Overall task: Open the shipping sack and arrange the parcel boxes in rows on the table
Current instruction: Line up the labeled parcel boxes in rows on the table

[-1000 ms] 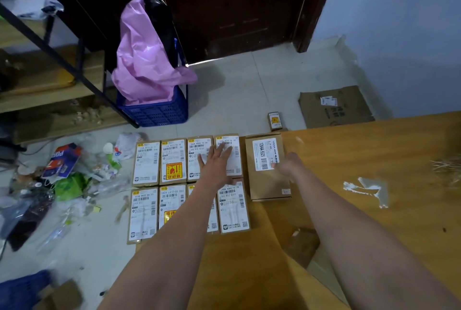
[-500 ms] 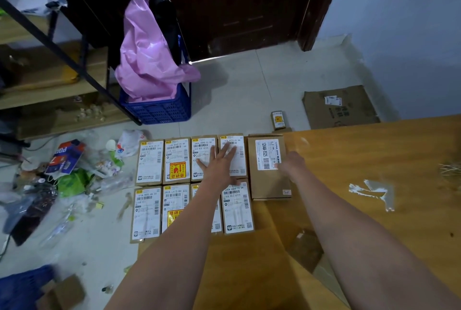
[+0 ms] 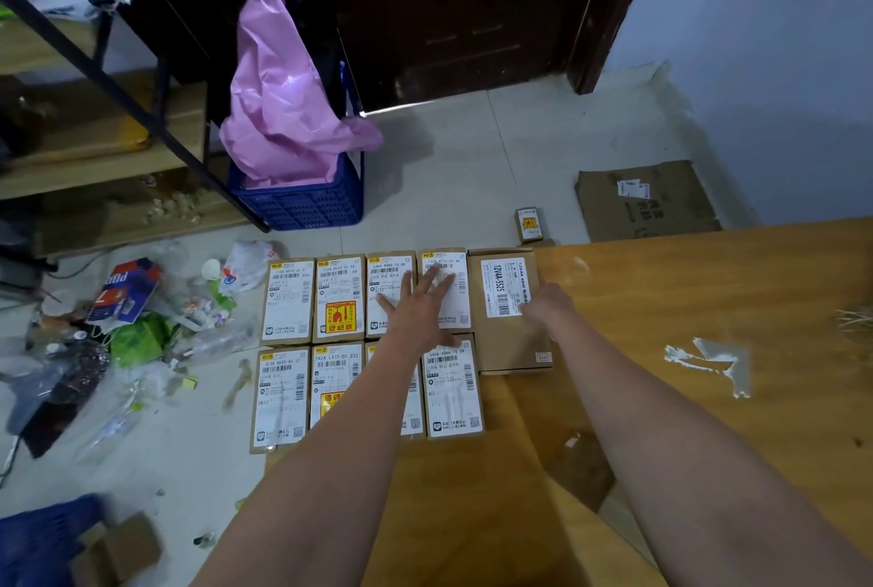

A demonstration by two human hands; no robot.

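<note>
Several small brown parcel boxes with white labels lie in two rows at the left end of the wooden table (image 3: 685, 303). My left hand (image 3: 420, 307) rests flat with fingers spread on the third box (image 3: 385, 277) and fourth box (image 3: 456, 303) of the far row. A larger brown box (image 3: 505, 341) with a white label lies at the right end of the rows. My right hand (image 3: 543, 305) presses against that box's right side, fingers curled on its top. No shipping sack is visible on the table.
A blue crate (image 3: 302, 201) with a pink plastic bag (image 3: 283, 100) stands on the floor beyond the table. Litter (image 3: 127, 322) covers the floor at the left. A flat cardboard sheet (image 3: 647, 199) and a small box (image 3: 528, 223) lie on the floor. Tape remnants (image 3: 708, 359) stick to the table.
Both hands stay on the boxes, almost unmoved. The view has shifted slightly, nudging the scene to the right in the picture.
</note>
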